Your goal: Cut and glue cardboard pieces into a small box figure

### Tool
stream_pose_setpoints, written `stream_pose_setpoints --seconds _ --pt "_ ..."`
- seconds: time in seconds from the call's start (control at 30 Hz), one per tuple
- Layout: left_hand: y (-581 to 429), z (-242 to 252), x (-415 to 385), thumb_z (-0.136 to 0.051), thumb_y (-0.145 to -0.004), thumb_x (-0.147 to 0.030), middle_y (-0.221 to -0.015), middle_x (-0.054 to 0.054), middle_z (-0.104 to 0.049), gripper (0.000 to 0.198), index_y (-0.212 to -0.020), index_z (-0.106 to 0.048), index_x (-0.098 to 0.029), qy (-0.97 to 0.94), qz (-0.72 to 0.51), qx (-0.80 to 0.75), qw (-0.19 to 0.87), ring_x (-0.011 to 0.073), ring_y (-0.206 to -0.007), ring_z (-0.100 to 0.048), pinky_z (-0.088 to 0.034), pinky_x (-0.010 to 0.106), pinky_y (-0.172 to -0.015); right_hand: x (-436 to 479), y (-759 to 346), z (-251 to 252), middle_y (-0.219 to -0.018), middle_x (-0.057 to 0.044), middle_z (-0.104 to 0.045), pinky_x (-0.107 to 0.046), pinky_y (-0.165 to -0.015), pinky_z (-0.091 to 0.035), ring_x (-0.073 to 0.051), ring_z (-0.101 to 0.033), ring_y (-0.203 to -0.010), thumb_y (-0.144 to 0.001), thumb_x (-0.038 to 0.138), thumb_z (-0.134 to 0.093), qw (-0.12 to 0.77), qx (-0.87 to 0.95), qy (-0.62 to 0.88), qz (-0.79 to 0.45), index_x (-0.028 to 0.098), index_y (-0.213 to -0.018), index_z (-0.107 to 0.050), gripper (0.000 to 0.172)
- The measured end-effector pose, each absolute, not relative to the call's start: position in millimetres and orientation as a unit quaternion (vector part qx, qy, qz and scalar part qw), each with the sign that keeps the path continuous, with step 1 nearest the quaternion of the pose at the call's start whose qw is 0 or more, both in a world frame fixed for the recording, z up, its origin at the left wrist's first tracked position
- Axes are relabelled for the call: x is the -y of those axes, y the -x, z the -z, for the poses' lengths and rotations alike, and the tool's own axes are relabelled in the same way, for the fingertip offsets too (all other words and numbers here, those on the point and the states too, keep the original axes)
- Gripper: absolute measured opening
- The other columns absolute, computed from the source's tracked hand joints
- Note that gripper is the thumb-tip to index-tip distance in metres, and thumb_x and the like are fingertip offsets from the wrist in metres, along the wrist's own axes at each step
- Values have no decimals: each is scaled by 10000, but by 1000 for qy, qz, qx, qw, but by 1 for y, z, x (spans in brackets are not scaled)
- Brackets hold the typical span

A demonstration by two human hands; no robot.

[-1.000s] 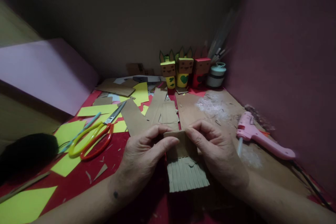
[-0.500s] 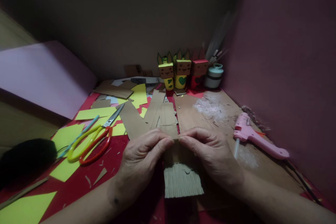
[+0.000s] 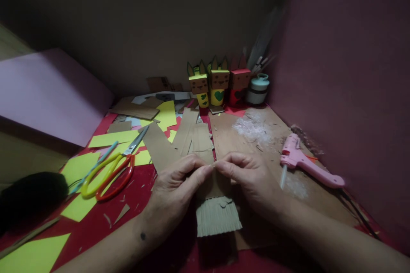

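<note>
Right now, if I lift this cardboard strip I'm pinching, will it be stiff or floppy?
The cardboard strip looks thin, so it's probably light. Its exposed ridges run toward the near edge, so it should stay fairly stiff that way but may curl sideways. The torn edge might peel.

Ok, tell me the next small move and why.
Perhaps slide the right hand outward along the upper edge of the cardboard piece: it and the left hand pinch that edge nearly thumb to thumb, so spreading them would probably steady the piece better.
</note>
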State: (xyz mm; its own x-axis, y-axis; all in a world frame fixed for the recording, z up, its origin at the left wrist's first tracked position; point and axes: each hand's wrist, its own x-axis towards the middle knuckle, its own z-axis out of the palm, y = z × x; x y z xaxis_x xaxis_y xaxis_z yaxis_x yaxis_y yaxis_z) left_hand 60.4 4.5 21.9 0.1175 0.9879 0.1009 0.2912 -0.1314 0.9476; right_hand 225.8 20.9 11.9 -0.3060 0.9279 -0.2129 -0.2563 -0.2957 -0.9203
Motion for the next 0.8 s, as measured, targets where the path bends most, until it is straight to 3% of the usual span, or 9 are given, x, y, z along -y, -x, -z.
stream_pose_setpoints --seconds 0.3,0.5,0.67,0.8 --pt "-59 -25 -11 -585 -860 -394 -532 -62 -419 293 -660 -597 -181 -595 -370 -545 460 83 -483 -343 -269 204 -429 -28 -227 -7 -453 54 -513 -196 -377 -251 -63 -402 -381 -663 388 -800 417 356 394 -738 164 -598 -612 299" --pt "-62 -25 -12 -605 -841 -449 -527 -56 -437 319 -668 -587 -181 -568 -338 -556 503 90 -474 -376 -281 212 -446 -27 -226 -9 -421 80 -428 -205 -386 -210 -50 -326 -392 -663 329 -782 437 372 408 -710 172 -525 -571 298" --pt "-62 -26 -14 -643 -848 -424 -547 -57 -416 303 -678 -605 -177 -548 -381 -547 505 85 -488 -331 -253 214 -439 -28 -223 -8 -478 73 -480 -201 -435 -283 -51 -357 -434 -672 364 -818 454 348 367 -733 167 -580 -593 313" --pt "-60 -28 -18 -659 -843 -382 -556 -48 -480 247 -709 -648 -175 -546 -405 -567 465 86 -484 -361 -294 219 -442 -30 -223 -3 -632 20 -624 -223 -555 -419 -93 -541 -559 -654 393 -852 407 360 318 -777 154 -785 -687 318"
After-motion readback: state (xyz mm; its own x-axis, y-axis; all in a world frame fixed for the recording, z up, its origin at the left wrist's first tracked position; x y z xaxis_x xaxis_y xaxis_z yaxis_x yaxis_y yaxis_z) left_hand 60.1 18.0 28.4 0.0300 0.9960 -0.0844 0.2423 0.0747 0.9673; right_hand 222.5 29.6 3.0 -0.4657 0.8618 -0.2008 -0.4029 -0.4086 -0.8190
